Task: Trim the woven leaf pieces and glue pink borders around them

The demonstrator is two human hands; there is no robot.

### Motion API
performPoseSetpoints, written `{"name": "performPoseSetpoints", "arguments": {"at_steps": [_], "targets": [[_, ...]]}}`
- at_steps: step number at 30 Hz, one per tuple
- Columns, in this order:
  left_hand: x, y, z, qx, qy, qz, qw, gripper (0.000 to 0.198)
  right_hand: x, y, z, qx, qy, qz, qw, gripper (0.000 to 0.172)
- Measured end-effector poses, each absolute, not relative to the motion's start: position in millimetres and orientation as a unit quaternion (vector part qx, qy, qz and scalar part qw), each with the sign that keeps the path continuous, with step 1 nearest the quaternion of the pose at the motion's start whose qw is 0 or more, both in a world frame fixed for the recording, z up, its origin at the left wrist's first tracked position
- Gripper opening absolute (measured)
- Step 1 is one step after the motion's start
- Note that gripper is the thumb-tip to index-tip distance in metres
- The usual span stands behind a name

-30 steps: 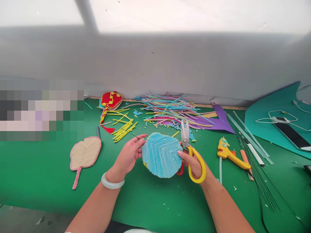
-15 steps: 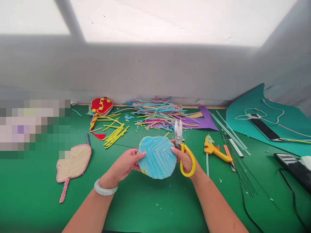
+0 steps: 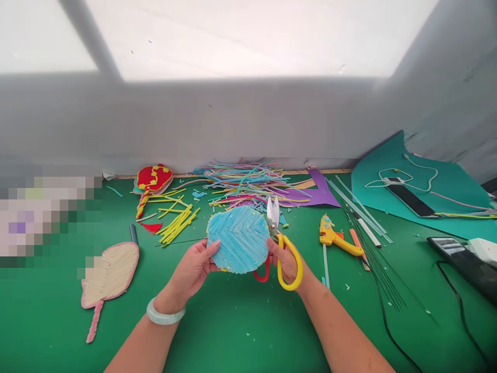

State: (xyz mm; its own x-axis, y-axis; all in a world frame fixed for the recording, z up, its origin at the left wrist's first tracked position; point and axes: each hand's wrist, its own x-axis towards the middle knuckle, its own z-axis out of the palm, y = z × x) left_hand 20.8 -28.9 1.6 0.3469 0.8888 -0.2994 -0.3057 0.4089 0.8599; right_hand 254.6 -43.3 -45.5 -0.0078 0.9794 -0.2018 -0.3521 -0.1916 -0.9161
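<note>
Between my hands is a blue fan panel (image 3: 238, 241) with a chevron of strips, its face turned toward me. My left hand (image 3: 198, 264) pinches its left edge, thumb on the front and fingers behind. My right hand (image 3: 285, 259) grips the right edge and also carries scissors (image 3: 290, 259) with a yellow handle loop and a red one. Their blades point up and stand slightly apart beside the panel. The fingers behind the panel are mostly hidden. A thin dark wire (image 3: 176, 242) sticks out left from behind the panel.
Beyond the panel lie a pile of coloured strips (image 3: 244, 178) and yellow pieces (image 3: 180, 223). A red fan (image 3: 153, 178) and a cream fan (image 3: 112, 272) are on the left. At right are a glue gun (image 3: 336, 238), wires (image 3: 382, 274), a phone (image 3: 407, 199) and teal sheet (image 3: 450, 181).
The panel has tipped and risen slightly in view, and the red scissor loop now shows below it. My view has shifted a little to the right. Both hands keep their hold.
</note>
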Motion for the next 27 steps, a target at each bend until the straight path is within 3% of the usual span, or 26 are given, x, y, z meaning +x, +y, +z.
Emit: {"name": "performPoseSetpoints", "arguments": {"at_steps": [21,27], "targets": [[20.1,-36.8,4.3,0.412,0.398,0.312,0.758,0.042,256.6,-42.4,-35.7,-0.439,-0.354,0.620,0.546,0.055],[18.9,-35.7,0.8,0.421,0.403,0.309,0.752,0.041,257.9,-42.0,-36.8,-0.448,-0.357,0.620,0.536,0.063]]}}
